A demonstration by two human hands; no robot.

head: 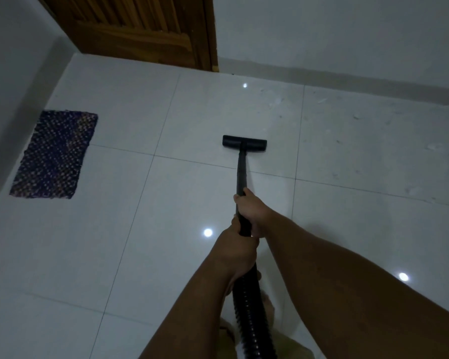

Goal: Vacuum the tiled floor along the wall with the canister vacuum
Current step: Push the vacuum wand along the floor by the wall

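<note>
A black vacuum wand point(241, 169) runs from my hands down to a flat black floor nozzle point(244, 143) that lies on the glossy white tiled floor point(166, 229). My right hand point(249, 207) grips the wand higher up the tube. My left hand point(237, 251) grips it just behind, where the ribbed black hose point(246, 314) begins. The hose drops toward the bottom edge; the canister is out of view. Pale dust smears and specks point(360, 130) lie on the tiles to the right of the nozzle, near the far wall point(347, 47).
A dark woven mat point(55, 154) lies by the left wall. A brown wooden door point(145, 32) stands at the back, left of the far wall's skirting point(347, 81). Ceiling light reflections dot the tiles. Part of my clothing shows at the bottom.
</note>
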